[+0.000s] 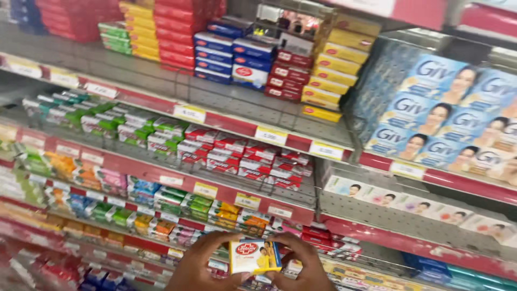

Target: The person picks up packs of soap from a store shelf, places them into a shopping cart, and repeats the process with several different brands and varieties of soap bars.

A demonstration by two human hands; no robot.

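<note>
At the bottom middle of the head view, both my hands hold one small soap box, white and yellow with a red mark and a blue edge. My left hand grips its left side with the fingers curled around it. My right hand grips its right side and top edge. The box faces the camera, held upright in front of the lower shelves.
Red-edged store shelves with price tags run across the view, stacked with soap boxes: red and white ones, green ones, yellow ones, blue ones at right. A grey perforated shelf is partly bare.
</note>
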